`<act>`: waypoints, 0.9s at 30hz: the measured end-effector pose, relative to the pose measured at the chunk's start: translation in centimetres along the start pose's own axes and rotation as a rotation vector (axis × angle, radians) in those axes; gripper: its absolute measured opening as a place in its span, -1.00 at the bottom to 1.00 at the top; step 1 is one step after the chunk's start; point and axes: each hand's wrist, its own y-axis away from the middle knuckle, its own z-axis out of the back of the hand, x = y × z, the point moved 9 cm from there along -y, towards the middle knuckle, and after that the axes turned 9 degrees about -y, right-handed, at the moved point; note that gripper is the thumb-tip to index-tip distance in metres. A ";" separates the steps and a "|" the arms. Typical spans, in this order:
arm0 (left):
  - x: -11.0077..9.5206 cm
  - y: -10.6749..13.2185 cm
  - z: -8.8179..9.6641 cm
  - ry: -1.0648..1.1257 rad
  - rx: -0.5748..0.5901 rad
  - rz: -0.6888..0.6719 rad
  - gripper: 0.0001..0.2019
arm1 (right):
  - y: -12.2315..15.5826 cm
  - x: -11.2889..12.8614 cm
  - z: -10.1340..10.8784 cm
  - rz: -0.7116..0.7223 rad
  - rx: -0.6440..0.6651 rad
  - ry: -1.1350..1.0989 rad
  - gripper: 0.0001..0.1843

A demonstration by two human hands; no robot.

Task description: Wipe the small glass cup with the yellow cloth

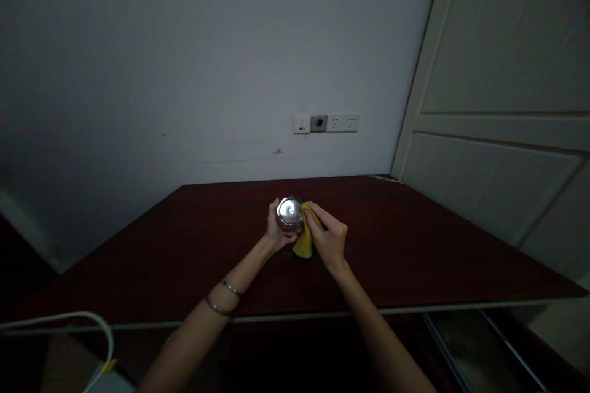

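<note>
My left hand (276, 232) is wrapped round a small shiny round object, a glass jar or metal-lidded container (289, 211), held just above the dark red table (415, 252). My right hand (328, 234) grips a yellow cloth (304, 243) and presses it against the right side of the shiny object. The cloth hangs down to the tabletop. Two thin bangles sit on my left forearm (225, 295).
A white wall stands behind the table with a row of sockets (326, 123). A white panelled door (498, 104) borders the table's right side. A white cable (92, 325) loops at the lower left below the table's front edge.
</note>
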 end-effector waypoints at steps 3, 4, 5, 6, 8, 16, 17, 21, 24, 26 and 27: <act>0.1 -0.1 0.2 0.031 -0.028 0.003 -0.31 | 0.9 0.5 -0.1 0.063 0.033 -0.011 -0.65; 0.2 -0.1 0.2 0.049 -0.032 0.006 -0.32 | 1.1 0.8 -0.2 0.088 0.044 -0.007 -0.63; 0.3 -0.1 0.2 0.074 -0.033 0.006 -0.33 | 1.3 1.1 -0.2 0.114 0.051 -0.002 -0.62; 0.3 -0.2 0.2 0.105 -0.033 -0.001 -0.35 | 1.4 1.4 -0.2 0.139 0.061 0.001 -0.61; 0.2 -0.2 0.3 0.161 -0.037 -0.021 -0.38 | 1.7 2.0 -0.4 0.189 0.095 0.001 -0.60; -0.7 -0.2 0.4 0.200 -0.105 -0.131 -0.43 | 2.9 3.6 -3.2 0.358 0.387 0.025 -0.59; -0.9 -0.1 0.3 0.193 -0.105 -0.149 -0.44 | 3.0 3.7 -3.6 0.371 0.420 0.032 -0.59; -0.1 -0.2 0.0 0.157 -0.107 -0.113 -0.47 | 3.0 4.1 -4.4 0.389 0.487 0.045 -0.60; -0.1 -0.3 0.7 0.196 -0.165 -0.180 -0.56 | 2.3 4.0 -4.3 0.345 0.463 0.041 -0.61; -0.5 -0.5 1.2 0.190 -0.198 -0.253 -0.59 | 1.9 3.9 -4.1 0.320 0.438 0.026 -0.61; -0.6 -0.5 1.5 0.162 -0.206 -0.280 -0.59 | 1.7 3.8 -4.0 0.310 0.425 0.015 -0.61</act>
